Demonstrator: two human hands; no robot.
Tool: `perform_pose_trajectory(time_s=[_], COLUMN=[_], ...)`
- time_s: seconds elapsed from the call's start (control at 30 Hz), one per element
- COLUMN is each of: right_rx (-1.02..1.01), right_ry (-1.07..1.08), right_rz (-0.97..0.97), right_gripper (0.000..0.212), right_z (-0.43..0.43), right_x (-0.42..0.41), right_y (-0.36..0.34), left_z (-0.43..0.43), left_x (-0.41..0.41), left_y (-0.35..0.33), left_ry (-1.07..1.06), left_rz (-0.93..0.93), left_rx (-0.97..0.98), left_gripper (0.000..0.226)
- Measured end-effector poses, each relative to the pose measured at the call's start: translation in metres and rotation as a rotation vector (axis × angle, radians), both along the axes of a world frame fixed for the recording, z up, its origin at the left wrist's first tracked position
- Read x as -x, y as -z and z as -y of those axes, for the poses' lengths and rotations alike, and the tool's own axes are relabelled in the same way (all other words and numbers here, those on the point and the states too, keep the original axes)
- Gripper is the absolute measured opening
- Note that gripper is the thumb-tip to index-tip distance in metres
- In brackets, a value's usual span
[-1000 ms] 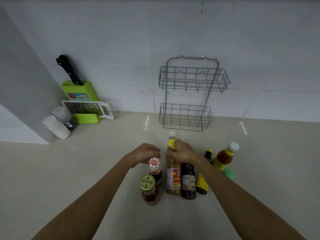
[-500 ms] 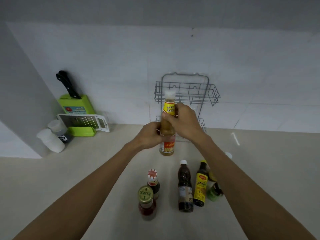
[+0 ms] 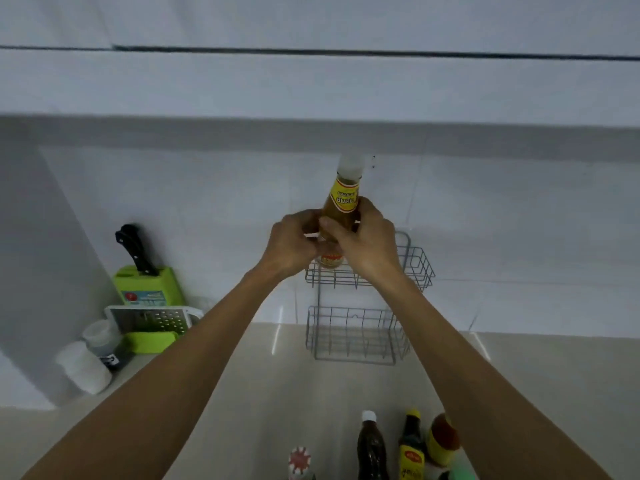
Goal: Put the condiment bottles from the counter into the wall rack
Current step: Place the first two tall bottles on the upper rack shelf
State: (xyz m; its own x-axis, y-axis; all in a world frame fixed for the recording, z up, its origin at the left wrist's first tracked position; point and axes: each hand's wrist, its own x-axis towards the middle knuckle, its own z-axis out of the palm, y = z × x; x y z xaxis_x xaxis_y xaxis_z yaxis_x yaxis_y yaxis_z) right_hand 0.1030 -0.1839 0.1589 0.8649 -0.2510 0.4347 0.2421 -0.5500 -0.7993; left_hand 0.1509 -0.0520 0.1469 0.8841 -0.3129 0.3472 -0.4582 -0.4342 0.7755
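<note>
Head view: knife block (image 3: 149, 285) left of wall rack (image 3: 420, 271).

A: How many bottles?
B: Five: one tall bottle (image 3: 344, 202) raised at frame centre, four bottles (image 3: 371, 448) at the bottom edge.
A: Baskets on the rack (image 3: 403, 258)?
B: Two. At lower left, one knife (image 3: 136, 249), one grater (image 3: 152, 319), two small jars (image 3: 85, 367).

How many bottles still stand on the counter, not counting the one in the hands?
4 clearly: red-capped, dark white-capped, yellow-labelled, orange sauce, all at the bottom edge. A green cap hints at a fifth, mostly hidden.
</note>
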Motion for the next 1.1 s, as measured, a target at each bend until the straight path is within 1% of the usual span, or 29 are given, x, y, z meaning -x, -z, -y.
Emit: perform_pose_trajectory(time_s=[0.1, 0.2, 0.37, 0.47, 0.57, 0.63, 0.73, 0.83, 0.9, 0.97, 1.0, 1.03, 1.07, 1.1], right_rx=[-0.045, -0.066, -0.052, -0.013, 0.046, 0.083, 0.070, 0.103, 0.084, 0.052, 0.031, -0.002, -0.045, -0.073], right_ry=[0.011, 0.021, 0.038, 0.048, 0.045, 0.057, 0.053, 0.059, 0.072, 0.090, 0.104, 0.119, 0.133, 0.150], right_rz=[0.001, -0.067, -0.164, -0.173, -0.180, -0.169, -0.184, -0.269, -0.301, -0.275, -0.250, -0.232, -0.220, -0.224], right_gripper=[0.047, 0.047, 0.048, 0.050, 0.053, 0.056, 0.059, 0.056, 0.056, 0.056, 0.054, 0.050, 0.044, 0.037], right_z=[0.000, 0.003, 0.000, -0.003, -0.004, -0.003, 0.001, 0.005, 0.007, 0.009, 0.011, 0.013, 0.015, 0.017], right_x=[-0.018, -0.040, -0.074, -0.092, -0.104, -0.108, -0.106, -0.099, -0.087, -0.065, -0.051, -0.034, -0.016, 0.003], right_y=[0.008, 0.021, 0.046, 0.048, 0.048, 0.051, 0.054, 0.052, 0.047, 0.045, 0.046, 0.051, 0.059, 0.071], left_z=[0.006, 0.009, 0.012, 0.011, 0.012, 0.012, 0.012, 0.016, 0.018, 0.017, 0.015, 0.012, 0.008, 0.004], left_x=[-0.020, -0.039, -0.062, -0.074, -0.083, -0.084, -0.080, -0.071, -0.063, -0.051, -0.043, -0.032, -0.018, -0.003], left_y=[0.005, 0.022, 0.049, 0.054, 0.056, 0.060, 0.069, 0.067, 0.062, 0.061, 0.062, 0.066, 0.071, 0.078], left_ry=[-0.006, -0.012, -0.057, -0.086, -0.085, -0.080, -0.085, -0.111, -0.118, -0.147, -0.169, -0.185, -0.190, -0.183], left_rz=[0.035, 0.000, -0.020, 0.026, 0.027, 0.015, 0.003, -0.029, -0.097, -0.195, -0.240, -0.273, -0.297, -0.324], left_rx=[-0.048, -0.097, -0.176, -0.233, -0.290, -0.284, -0.236, -0.204, -0.214, -0.207, -0.174, -0.131, -0.091, -0.068], left_gripper=[0.053, 0.050, 0.047, 0.036, 0.034, 0.035, 0.035, 0.040, 0.047, 0.065, 0.073, 0.076, 0.074, 0.067])
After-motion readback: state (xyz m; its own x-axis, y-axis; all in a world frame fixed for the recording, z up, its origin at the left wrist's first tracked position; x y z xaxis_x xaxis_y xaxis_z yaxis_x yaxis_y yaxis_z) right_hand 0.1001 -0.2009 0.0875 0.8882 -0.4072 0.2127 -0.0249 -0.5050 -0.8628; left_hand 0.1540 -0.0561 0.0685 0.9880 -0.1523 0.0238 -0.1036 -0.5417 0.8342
